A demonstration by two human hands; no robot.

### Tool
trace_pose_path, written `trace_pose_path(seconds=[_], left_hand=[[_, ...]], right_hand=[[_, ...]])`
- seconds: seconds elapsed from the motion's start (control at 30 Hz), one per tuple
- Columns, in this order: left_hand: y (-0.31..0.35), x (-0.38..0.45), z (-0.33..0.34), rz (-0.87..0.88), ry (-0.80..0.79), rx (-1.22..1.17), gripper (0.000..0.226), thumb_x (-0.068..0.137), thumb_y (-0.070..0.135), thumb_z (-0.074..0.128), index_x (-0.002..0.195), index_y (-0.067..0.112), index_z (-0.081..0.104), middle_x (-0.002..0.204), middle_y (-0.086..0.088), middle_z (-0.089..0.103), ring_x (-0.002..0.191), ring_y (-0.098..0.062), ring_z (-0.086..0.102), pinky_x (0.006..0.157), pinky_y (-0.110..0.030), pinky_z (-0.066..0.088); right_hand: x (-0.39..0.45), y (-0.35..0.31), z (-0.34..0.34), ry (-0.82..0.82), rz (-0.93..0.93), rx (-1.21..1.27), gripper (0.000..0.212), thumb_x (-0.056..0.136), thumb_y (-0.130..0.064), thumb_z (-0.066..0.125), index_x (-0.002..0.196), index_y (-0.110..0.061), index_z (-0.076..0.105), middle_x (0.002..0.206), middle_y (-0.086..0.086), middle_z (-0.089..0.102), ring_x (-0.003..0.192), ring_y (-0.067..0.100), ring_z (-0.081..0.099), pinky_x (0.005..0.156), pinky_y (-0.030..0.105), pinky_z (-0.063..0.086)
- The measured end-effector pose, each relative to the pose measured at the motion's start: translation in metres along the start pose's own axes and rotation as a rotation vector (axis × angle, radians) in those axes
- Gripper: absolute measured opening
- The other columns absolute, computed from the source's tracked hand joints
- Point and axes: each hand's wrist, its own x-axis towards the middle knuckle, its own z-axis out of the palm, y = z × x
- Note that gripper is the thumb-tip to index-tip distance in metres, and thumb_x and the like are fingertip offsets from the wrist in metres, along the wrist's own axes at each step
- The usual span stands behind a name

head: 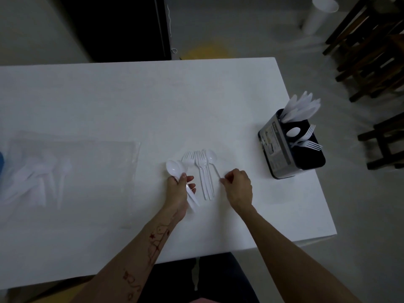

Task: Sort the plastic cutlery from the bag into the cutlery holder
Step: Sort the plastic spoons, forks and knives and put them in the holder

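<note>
My left hand (179, 188) grips a small bunch of white plastic spoons (173, 168), bowls pointing away from me. My right hand (237, 185) pinches the handle end of a single white spoon (211, 158) that lies on the table. Between the hands lie several white forks (200, 162) side by side. The clear plastic bag (65, 171) with more white cutlery lies flat at the left. The cutlery holder (282, 149) stands at the right edge, with knives (301, 108) in the far section, one spoon (293, 132) and forks (308, 138) nearer.
The white table (131, 101) ends close behind the holder on the right. Dark wooden stools (371, 57) stand on the floor at the right. A white paper roll (319, 16) stands on the floor beyond the table.
</note>
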Motion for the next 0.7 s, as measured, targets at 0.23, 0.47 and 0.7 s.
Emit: trace_pose_path(seconds=[0.23, 0.47, 0.7], left_hand=[[0.0, 0.002, -0.005, -0.001, -0.015, 0.028, 0.029, 0.099, 0.015, 0.047, 0.124, 0.001, 0.046, 0.102, -0.006, 0.064, 0.084, -0.02, 0.061, 0.069, -0.029, 0.05], [0.004, 0.002, 0.001, 0.012, -0.069, 0.007, 0.028, 0.096, 0.019, 0.054, 0.119, 0.004, 0.053, 0.112, -0.01, 0.065, 0.094, -0.022, 0.064, 0.077, -0.031, 0.052], [0.004, 0.006, -0.007, 0.029, 0.03, 0.028, 0.033, 0.095, 0.003, 0.052, 0.125, -0.008, 0.047, 0.099, -0.005, 0.063, 0.078, -0.015, 0.062, 0.056, -0.025, 0.054]], right_hand=[[-0.008, 0.003, -0.001, 0.036, 0.102, 0.21, 0.011, 0.093, -0.019, 0.063, 0.094, -0.011, 0.056, 0.087, 0.002, 0.063, 0.08, 0.022, 0.063, 0.07, 0.03, 0.052], [-0.021, -0.015, -0.015, -0.27, -0.04, 0.519, 0.007, 0.085, -0.019, 0.074, 0.085, -0.013, 0.07, 0.079, 0.002, 0.071, 0.066, 0.01, 0.062, 0.056, 0.019, 0.05], [-0.023, -0.026, 0.005, -0.202, -0.091, 0.256, 0.024, 0.082, -0.037, 0.075, 0.09, -0.015, 0.069, 0.084, -0.003, 0.068, 0.07, 0.009, 0.062, 0.064, 0.018, 0.047]])
